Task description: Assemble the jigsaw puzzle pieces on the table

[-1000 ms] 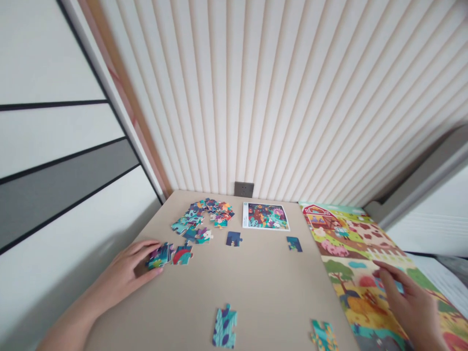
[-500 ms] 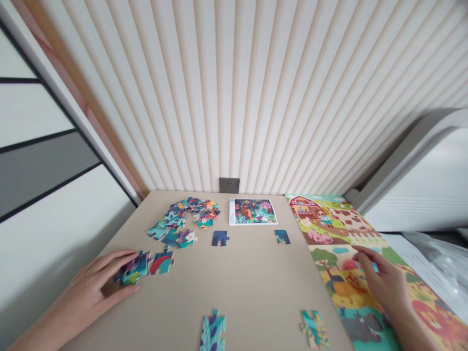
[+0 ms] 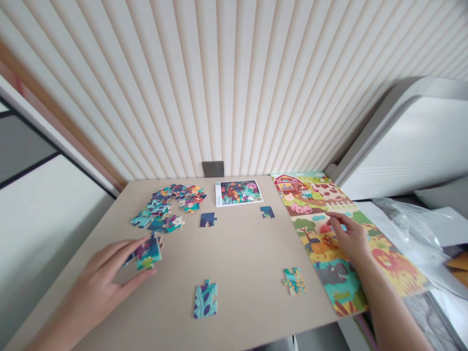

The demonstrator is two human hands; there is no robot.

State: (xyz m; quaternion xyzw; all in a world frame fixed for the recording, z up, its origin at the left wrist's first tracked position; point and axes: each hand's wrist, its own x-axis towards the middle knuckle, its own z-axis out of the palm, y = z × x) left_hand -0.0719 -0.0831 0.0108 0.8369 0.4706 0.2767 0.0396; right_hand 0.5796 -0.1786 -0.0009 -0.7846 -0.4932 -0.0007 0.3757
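Note:
My left hand (image 3: 106,278) rests on the beige table (image 3: 241,258) at the front left, thumb and fingers closed around a small cluster of joined puzzle pieces (image 3: 146,252). My right hand (image 3: 349,239) lies on the colourful farm picture board (image 3: 383,258) at the right, its fingertips pinching a light blue puzzle piece (image 3: 341,227). A heap of loose puzzle pieces (image 3: 166,204) lies at the back left. A small reference picture card (image 3: 238,192) lies by the wall.
Single pieces lie apart on the table: a dark blue piece (image 3: 207,220), another dark piece (image 3: 267,211), a teal leafy pair (image 3: 205,299) and an orange-teal pair (image 3: 294,281) near the front edge. A wall socket (image 3: 213,169) sits behind. Clear plastic wrap (image 3: 409,229) lies at the right.
The view has swung right and tilted, showing more of the right side. My left hand has gathered the joined pieces closer. My right hand stays on the farm board.

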